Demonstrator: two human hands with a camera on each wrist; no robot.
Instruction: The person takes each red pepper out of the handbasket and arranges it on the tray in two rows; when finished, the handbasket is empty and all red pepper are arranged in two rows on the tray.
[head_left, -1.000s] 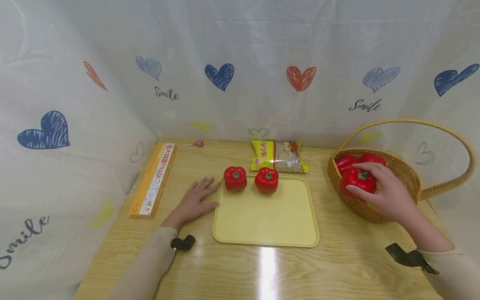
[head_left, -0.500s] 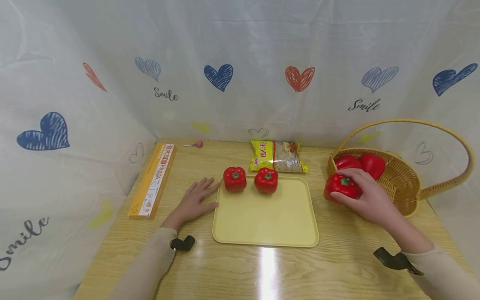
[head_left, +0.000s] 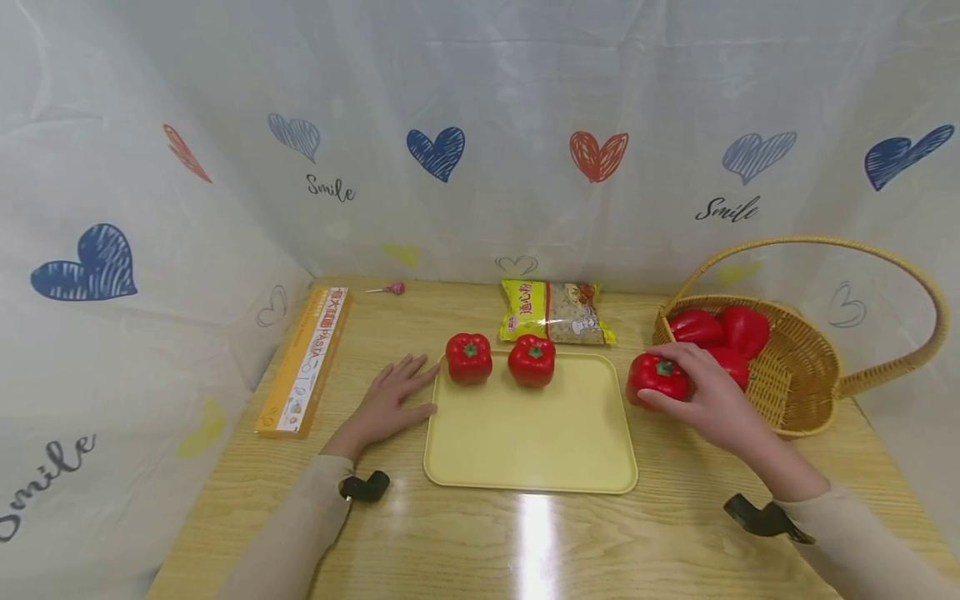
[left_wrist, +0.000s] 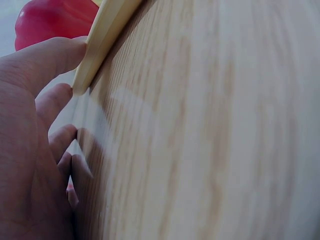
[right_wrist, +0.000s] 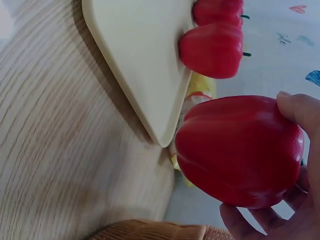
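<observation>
My right hand [head_left: 705, 387] grips a red bell pepper [head_left: 654, 379] between thumb and fingers, held above the table between the tray and the basket. In the right wrist view that same bell pepper [right_wrist: 240, 150] hangs near the tray's corner. The yellow tray [head_left: 532, 442] bears two more red peppers, a left one [head_left: 469, 360] and a right one [head_left: 532, 362], along its far edge. With fingers spread, my left hand [head_left: 386, 408] rests at the tray's left edge; thumb and fingertips touch the rim [left_wrist: 102, 42].
The wicker basket [head_left: 795, 383] at the right holds several red peppers [head_left: 745, 332] under a tall arched handle [head_left: 926, 287]. A yellow bag of pasta [head_left: 558, 312] lies behind the tray. Farther left are a lollipop [head_left: 395, 288] and a long orange pasta box [head_left: 303, 362].
The right hand has carried its bell pepper out of the basket and leftward toward the tray. More peppers in the basket are now visible. The left hand has stayed in place.
</observation>
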